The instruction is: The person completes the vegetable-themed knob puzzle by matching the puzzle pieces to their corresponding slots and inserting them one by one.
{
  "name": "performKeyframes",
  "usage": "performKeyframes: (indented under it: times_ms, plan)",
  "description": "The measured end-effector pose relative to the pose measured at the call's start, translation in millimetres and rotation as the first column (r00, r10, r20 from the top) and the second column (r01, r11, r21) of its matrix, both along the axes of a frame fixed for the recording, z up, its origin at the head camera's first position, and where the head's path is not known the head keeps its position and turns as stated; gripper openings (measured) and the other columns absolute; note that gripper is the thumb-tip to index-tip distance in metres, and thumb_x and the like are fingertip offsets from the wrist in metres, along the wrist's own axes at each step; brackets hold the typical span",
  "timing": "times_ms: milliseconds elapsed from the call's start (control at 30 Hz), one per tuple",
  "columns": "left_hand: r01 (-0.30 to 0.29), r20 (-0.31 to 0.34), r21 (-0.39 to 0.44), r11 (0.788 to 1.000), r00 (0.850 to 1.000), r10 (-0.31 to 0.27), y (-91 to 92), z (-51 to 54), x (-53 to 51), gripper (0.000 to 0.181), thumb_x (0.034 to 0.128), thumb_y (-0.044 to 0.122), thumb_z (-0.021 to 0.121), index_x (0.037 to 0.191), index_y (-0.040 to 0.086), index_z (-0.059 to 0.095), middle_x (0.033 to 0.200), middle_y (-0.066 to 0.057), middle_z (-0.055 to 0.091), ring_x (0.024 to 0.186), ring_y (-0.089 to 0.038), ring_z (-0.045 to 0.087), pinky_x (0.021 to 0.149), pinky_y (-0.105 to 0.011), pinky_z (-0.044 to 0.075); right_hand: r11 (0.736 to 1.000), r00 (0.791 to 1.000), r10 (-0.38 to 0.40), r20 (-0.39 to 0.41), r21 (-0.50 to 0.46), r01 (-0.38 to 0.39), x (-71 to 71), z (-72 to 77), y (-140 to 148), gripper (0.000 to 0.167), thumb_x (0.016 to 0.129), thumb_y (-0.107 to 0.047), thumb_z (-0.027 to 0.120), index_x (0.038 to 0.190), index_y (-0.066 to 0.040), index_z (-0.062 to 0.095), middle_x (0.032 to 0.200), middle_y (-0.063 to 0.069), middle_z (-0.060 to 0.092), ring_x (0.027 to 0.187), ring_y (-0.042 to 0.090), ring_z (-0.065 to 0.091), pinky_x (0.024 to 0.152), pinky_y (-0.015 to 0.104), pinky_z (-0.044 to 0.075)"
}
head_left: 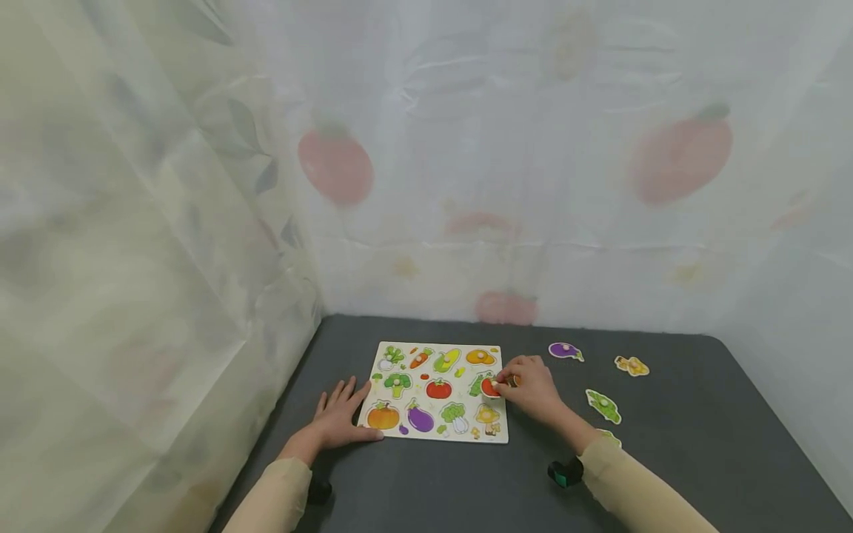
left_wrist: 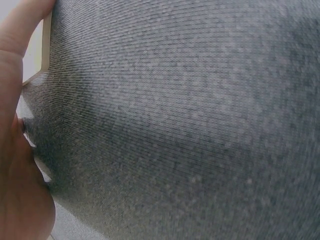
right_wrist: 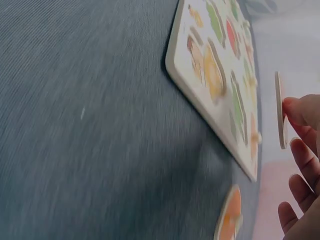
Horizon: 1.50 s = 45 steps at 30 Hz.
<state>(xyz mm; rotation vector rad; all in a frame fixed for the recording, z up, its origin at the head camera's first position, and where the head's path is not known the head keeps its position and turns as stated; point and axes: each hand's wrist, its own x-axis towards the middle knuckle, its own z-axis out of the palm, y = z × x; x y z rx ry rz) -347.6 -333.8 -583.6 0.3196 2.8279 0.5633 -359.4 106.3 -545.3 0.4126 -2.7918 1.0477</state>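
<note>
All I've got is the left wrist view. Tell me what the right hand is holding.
Observer: The right hand pinches a red piece.
Operator: Tell me whether that's resting on anything.
Observer: No, the right wrist view shows it raised clear of the puzzle board.
Operator: Now give me one loose piece.
Observer: A purple eggplant piece lies on the dark tabletop, right of the board in the head view.
</note>
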Motion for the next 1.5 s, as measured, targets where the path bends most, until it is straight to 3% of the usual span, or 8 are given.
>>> performKeyframes:
  times_ms: [200,433,667,933,1333,1500]
  plan:
    - [-0.004,-0.019,0.016,1.0,1.0,0.005,0.7,-1.2,0.6,0.124,0.0676,0.085,0.072,0.165,0.023,0.026,0.17,-0.017,0.012,0.155,-0.043,0.003,0.118,-0.068,-0.005,1.0,0.999,0.019,0.03,-0.001,-0.019,-6.9,-6.7,-30.2,0.006,0.086,-0.032,0.084,0.084,-0.03,0.078,0.101,-0.006,0.065,0.116,0.031,0.049,0.096,0.053,0.04]
    - [-0.005,-0.004,0.004,1.0,1.0,0.005,1.2,0.7,0.6,0.125,0.0681,0.085,0.071,0.165,0.023,0.024,0.17,-0.017,0.01,0.155,-0.043,0.002,0.118,-0.068,-0.006,0.998,0.999,0.036,-0.011,0.05,-0.035,-16.3,-19.0,-59.9,0.006,0.085,-0.034,0.085,0.085,-0.03,0.08,0.1,-0.006,0.067,0.108,0.028,0.051,0.091,0.051,0.042]
    - [-0.008,0.0,0.004,1.0,1.0,0.008,2.4,4.5,2.1,0.123,0.069,0.083,0.072,0.165,0.022,0.025,0.17,-0.018,0.011,0.155,-0.043,0.002,0.118,-0.068,-0.006,0.996,1.0,0.011,0.013,0.089,-0.013,-20.9,-21.1,-83.4,0.008,0.087,-0.038,0.082,0.086,-0.031,0.08,0.107,-0.005,0.067,0.115,0.027,0.052,0.096,0.05,0.042]
    - [-0.002,-0.008,0.014,1.0,1.0,0.002,2.7,6.6,2.9,0.122,0.0705,0.08,0.074,0.165,0.02,0.026,0.169,-0.019,0.012,0.154,-0.045,0.003,0.117,-0.069,-0.004,0.997,1.0,0.008,0.026,0.071,-0.01,-22.3,-23.7,-98.2,0.009,0.087,-0.036,0.083,0.085,-0.027,0.081,0.104,-0.005,0.067,0.11,0.026,0.053,0.092,0.048,0.042]
    - [0.013,0.017,-0.012,1.0,1.0,-0.013,9.1,26.1,10.9,0.117,0.0759,0.073,0.076,0.165,0.017,0.025,0.168,-0.023,0.012,0.154,-0.047,0.005,0.117,-0.07,0.0,0.997,1.0,-0.023,0.009,0.078,0.022,-22.9,-28.3,-110.2,0.011,0.087,-0.037,0.082,0.085,-0.026,0.081,0.101,-0.006,0.065,0.097,0.02,0.048,0.083,0.041,0.038]
    - [0.013,0.02,-0.012,1.0,1.0,-0.013,8.5,24.4,9.4,0.117,0.0753,0.075,0.075,0.165,0.018,0.025,0.169,-0.022,0.012,0.154,-0.046,0.005,0.117,-0.07,-0.001,0.996,0.999,-0.033,0.016,0.077,0.032,-23.6,-29.0,-113.2,0.013,0.086,-0.038,0.082,0.086,-0.025,0.082,0.102,-0.006,0.065,0.098,0.02,0.048,0.084,0.042,0.038]
